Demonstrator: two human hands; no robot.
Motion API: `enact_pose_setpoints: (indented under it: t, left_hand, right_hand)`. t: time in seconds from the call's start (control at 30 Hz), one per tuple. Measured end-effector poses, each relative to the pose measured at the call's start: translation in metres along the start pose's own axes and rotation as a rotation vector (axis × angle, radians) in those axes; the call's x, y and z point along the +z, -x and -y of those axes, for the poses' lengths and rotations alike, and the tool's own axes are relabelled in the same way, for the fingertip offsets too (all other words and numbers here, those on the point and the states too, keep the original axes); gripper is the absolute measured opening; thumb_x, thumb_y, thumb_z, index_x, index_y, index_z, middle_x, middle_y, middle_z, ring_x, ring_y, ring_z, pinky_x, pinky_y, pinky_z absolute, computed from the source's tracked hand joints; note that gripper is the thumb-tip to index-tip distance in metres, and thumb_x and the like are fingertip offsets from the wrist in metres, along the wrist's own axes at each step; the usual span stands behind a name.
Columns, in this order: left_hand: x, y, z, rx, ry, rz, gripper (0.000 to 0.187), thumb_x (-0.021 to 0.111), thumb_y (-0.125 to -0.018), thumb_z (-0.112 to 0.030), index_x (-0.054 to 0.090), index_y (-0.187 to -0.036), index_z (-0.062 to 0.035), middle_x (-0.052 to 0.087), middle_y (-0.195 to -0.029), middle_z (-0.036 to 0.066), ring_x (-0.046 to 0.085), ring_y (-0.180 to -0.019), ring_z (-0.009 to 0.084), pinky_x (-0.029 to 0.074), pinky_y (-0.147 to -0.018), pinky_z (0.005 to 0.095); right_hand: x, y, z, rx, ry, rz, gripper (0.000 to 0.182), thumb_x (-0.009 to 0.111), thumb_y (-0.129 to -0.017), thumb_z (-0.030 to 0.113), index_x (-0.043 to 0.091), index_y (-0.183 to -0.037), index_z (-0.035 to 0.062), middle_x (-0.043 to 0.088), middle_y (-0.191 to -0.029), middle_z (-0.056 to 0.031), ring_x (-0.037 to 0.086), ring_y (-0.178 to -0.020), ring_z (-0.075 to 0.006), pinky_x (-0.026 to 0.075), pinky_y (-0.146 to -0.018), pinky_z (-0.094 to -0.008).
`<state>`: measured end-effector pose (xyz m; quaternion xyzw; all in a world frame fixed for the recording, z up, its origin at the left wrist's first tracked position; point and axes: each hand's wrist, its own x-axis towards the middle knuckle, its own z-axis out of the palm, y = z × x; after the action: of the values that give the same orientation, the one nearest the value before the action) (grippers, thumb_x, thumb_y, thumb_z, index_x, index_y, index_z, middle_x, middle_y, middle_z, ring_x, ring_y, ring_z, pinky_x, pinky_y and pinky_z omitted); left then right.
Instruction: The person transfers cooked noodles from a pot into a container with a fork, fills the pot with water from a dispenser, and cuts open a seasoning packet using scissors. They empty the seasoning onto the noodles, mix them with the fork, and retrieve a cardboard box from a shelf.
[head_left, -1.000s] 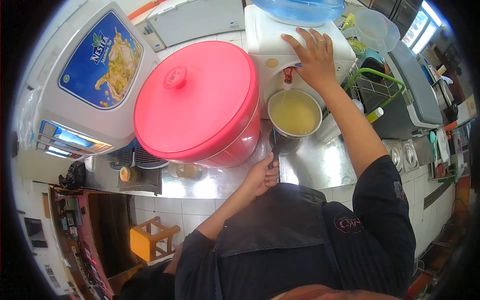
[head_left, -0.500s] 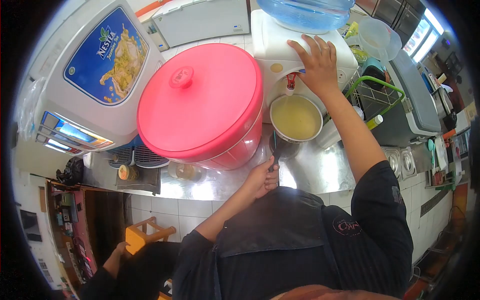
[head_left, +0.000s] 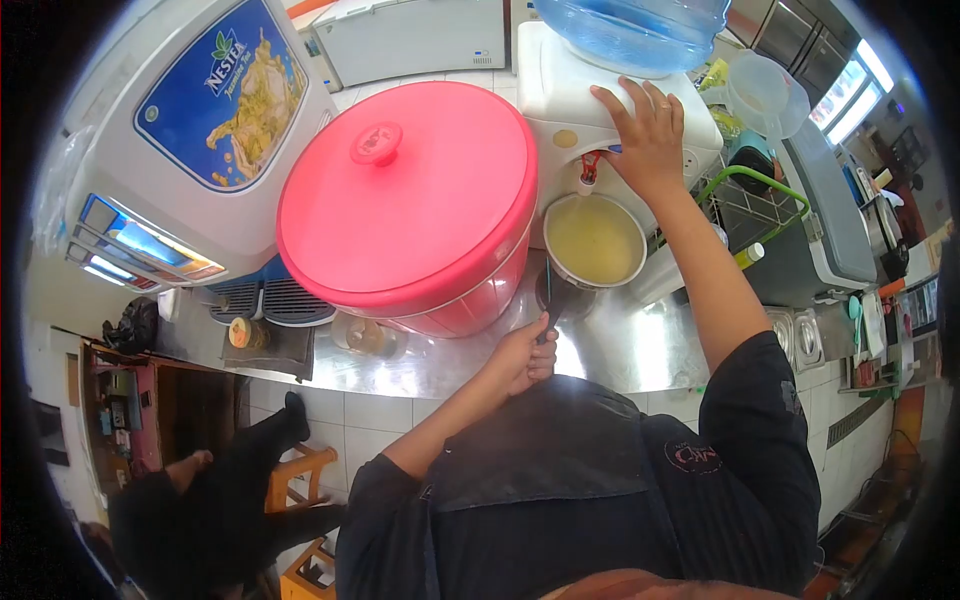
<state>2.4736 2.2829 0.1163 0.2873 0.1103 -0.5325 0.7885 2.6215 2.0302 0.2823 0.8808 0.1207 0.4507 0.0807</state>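
Note:
My left hand (head_left: 528,358) is closed round the dark handle of a saucepan (head_left: 580,284). Cloudy yellowish liquid stands high in the pan, just under the red tap (head_left: 588,172) of a white water dispenser (head_left: 550,95). A pale stream runs from the spout into the liquid. Fingers spread, my right hand (head_left: 650,145) lies on the dispenser's front top edge, its thumb right at the tap. On top of the dispenser sits a large blue water bottle (head_left: 640,30). Left of the pan stands a big pink lidded tub (head_left: 400,200).
A drinks machine (head_left: 180,220) stands left of the tub. Right of the dispenser are a green-rimmed rack (head_left: 755,178), a plastic jug (head_left: 765,90) and a grey cooler box (head_left: 835,230). A small jar (head_left: 245,333) sits near the steel counter's front edge. Another person (head_left: 200,520) in black is at lower left.
The view has shifted slightly. Both my hands keep their places on the pan handle and dispenser. The person at lower left has changed posture, one leg now stretched out by the stool.

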Motion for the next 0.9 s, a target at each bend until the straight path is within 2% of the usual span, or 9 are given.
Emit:
enact_pose_setpoints:
  t: [0.43,0.9]
  left_hand:
    - [-0.0023,-0.0006,0.0005,-0.003,0.010,0.011,0.039,0.045,-0.100,-0.050,0.047,-0.086,-0.0137,0.028,-0.056,-0.009,0.024,-0.044,0.0040,0.020,-0.040,0.0216]
    - [-0.0007,0.0001,0.0005,0.009,0.015,0.014,0.039,0.045,-0.101,-0.050,0.047,-0.086,-0.0138,0.028,-0.056,-0.009,0.024,-0.044,0.0038,0.021,-0.039,0.0215]
  right_hand:
    - [-0.0029,-0.0018,0.0021,-0.003,-0.009,-0.008,0.086,0.084,-0.061,0.029,0.045,-0.138,0.0355,0.046,-0.135,-0.0040,0.041,-0.126,-0.0311,0.029,-0.107,-0.0539]
    - [-0.0038,-0.0012,0.0024,0.001,0.007,0.015,0.089,0.085,-0.061,0.031,0.043,-0.139,0.0356,0.046,-0.136,-0.0035,0.041,-0.126,-0.0308,0.029,-0.107,-0.0533]
